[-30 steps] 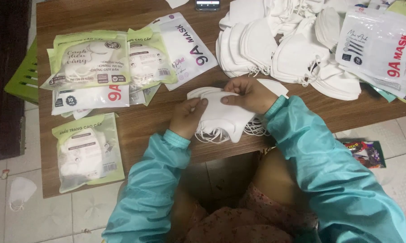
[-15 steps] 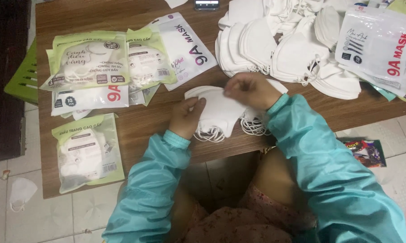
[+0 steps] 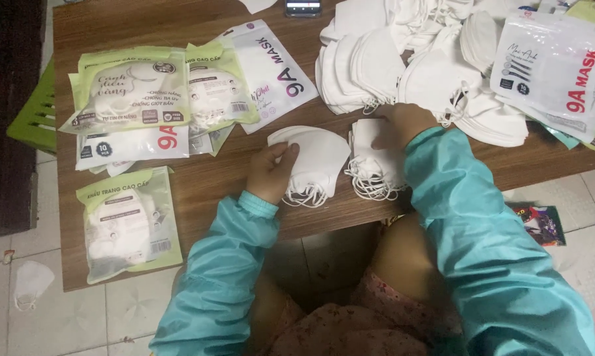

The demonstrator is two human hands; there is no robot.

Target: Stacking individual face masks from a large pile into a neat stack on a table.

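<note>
Right hand (image 3: 403, 125) just let go of small mask stack (image 3: 314, 158), now gripping second stack (image 3: 373, 158) beside it; left hand (image 3: 271, 171) pins first stack on table (image 3: 211, 191). Counting batch, seems.

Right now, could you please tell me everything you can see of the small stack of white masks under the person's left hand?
The small stack of white masks lies flat on the brown wooden table, near its front edge. The masks are folded, dome-shaped, of soft fabric by the look, with thin white ear loops spilling out at the lower edge. The left hand rests on its left side, thumb on top. Just to the right lies a second stack, close beside it, under the right hand.
</note>
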